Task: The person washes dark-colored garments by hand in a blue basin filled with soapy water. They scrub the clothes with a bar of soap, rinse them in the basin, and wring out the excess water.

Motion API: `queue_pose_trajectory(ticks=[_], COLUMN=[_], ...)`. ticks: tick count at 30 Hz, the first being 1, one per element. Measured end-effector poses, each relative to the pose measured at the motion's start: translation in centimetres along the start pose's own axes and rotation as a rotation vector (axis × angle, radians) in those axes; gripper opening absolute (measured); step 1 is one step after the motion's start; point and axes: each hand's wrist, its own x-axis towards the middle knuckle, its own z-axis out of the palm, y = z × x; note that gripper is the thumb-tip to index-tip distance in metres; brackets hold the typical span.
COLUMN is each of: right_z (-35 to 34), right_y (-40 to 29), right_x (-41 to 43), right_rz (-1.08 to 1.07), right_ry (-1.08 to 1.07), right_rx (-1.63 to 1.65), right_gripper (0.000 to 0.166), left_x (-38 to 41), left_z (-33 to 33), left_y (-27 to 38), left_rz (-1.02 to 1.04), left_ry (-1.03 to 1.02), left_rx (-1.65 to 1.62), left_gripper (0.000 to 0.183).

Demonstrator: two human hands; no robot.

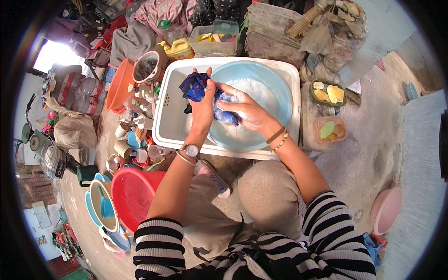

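Bunched dark blue cloth with small reddish marks lies in my left hand, whose fingers curl around it. My right hand presses a paler, foam-covered part of the blue cloth against the left. Both hands are wet, with suds on the right one. Beneath them a light blue basin holds white foamy water. That basin sits in the right part of a white plastic sink tub with drain holes at its left. A small black item lies in the tub, partly hidden by my left hand.
Soap pieces lie in a dark dish and a pink box to the right. Cups and bottles crowd the left, near an orange basin. A red basin stands by my left forearm. Behind the tub is a yellow jug.
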Motion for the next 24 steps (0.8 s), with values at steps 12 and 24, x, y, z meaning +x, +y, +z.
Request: queue_pose_trajectory(ticks=[12, 24], right_z=[-1.5, 1.4], right_y=[0.7, 1.3], right_x=[1.5, 2.4], right_rz=[0.127, 0.07], right_ry=[0.115, 0.468], right_rx=[0.102, -0.03], right_gripper=[0.044, 0.026], left_x=[-0.8, -1.1], left_z=[2.5, 3.4], left_y=[-0.6, -1.2], left_rz=[0.145, 0.043], left_ry=[0.068, 0.153], left_rx=[-0.015, -0.173], left_gripper=[0.04, 0.04])
